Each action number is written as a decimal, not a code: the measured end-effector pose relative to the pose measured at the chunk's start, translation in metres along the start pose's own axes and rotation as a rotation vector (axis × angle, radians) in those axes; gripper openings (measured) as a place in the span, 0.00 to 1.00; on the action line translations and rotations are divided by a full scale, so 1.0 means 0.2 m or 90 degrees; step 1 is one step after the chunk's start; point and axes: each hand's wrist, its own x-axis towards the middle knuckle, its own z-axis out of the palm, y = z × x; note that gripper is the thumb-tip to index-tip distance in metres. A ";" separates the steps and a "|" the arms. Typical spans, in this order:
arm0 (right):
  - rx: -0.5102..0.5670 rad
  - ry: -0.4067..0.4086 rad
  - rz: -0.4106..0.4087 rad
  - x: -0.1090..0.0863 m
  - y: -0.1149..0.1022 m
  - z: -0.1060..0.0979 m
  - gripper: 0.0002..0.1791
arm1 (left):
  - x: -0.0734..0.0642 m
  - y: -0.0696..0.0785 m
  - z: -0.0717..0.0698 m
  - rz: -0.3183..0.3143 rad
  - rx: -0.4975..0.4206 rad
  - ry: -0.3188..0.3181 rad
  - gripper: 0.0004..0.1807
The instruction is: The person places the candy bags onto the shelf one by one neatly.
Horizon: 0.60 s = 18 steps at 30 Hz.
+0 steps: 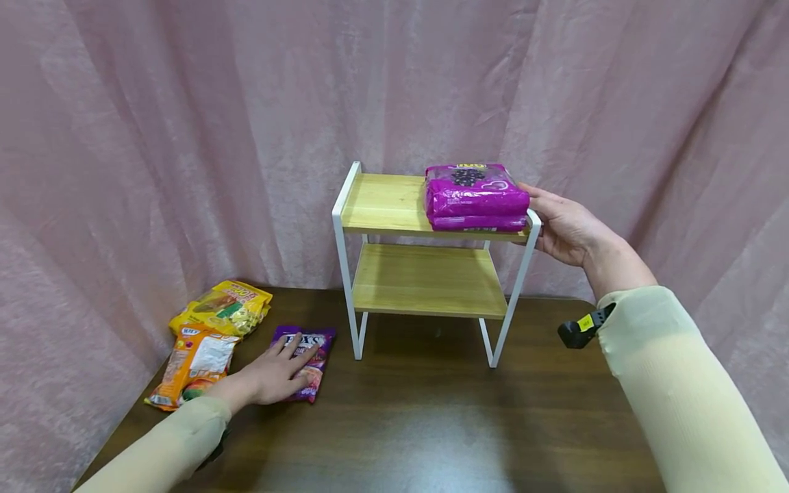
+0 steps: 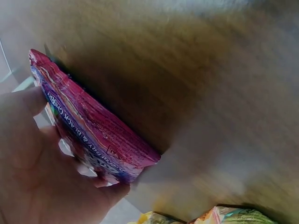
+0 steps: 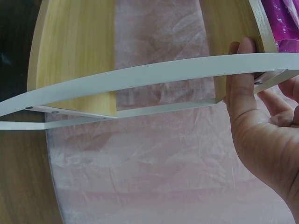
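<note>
My left hand (image 1: 275,375) rests with spread fingers on a purple FOX'S candy bag (image 1: 316,385), which lies on the table left of a small two-tier shelf. In the left wrist view the thumb and fingers lie along the printed face of the candy bag (image 2: 100,135). My right hand (image 1: 570,229) grips the upper right end of the shelf (image 1: 394,205), made of light wood boards and white metal frames. Its thumb passes under the top board (image 3: 229,23) in the right wrist view. Magenta packets (image 1: 477,198) are stacked on the top board, close to the right fingertips.
A yellow candy bag (image 1: 231,305) and an orange bag (image 1: 194,366) overlap at the table's left edge. The shelf's lower board (image 1: 431,277) sits above the dark brown table (image 1: 394,424). A pink curtain (image 1: 296,137) hangs close behind the shelf.
</note>
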 end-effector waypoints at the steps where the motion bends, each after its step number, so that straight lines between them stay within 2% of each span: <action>1: -0.002 -0.002 0.000 0.00 0.00 0.00 0.40 | -0.01 0.01 0.00 -0.005 0.005 0.000 0.39; 18: 0.005 0.002 0.004 0.01 0.00 0.00 0.41 | -0.11 0.10 0.03 -0.043 0.005 -0.014 0.39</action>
